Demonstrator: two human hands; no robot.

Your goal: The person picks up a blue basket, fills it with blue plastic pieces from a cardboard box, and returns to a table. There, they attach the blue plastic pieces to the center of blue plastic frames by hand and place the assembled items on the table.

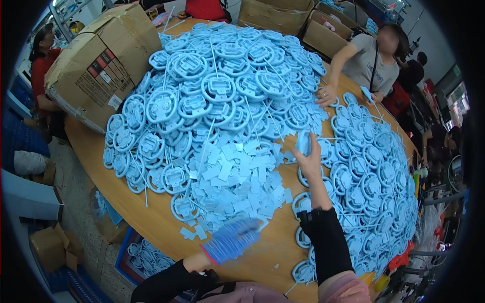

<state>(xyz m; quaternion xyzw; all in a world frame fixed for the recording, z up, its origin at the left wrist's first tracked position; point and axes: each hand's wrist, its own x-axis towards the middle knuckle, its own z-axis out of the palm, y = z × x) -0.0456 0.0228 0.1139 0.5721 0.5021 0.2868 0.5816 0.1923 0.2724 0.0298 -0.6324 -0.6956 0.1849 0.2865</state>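
Right hand is clamped on a blue plastic part over the worktop between the big pile and smaller pile, gloved left hand is too blurry beside the flat plates to tell its grip, so imo a light, steady pinch beats rushing.

- Centre to seven o'clock: broad, light-brown tabletop, its edge curving through the lens.
- Half past eight: grey, speckled floor.
- Ten o'clock: pale metal framework.
- Two o'clock: plain grey wall.
- Throughout: cool, even light.
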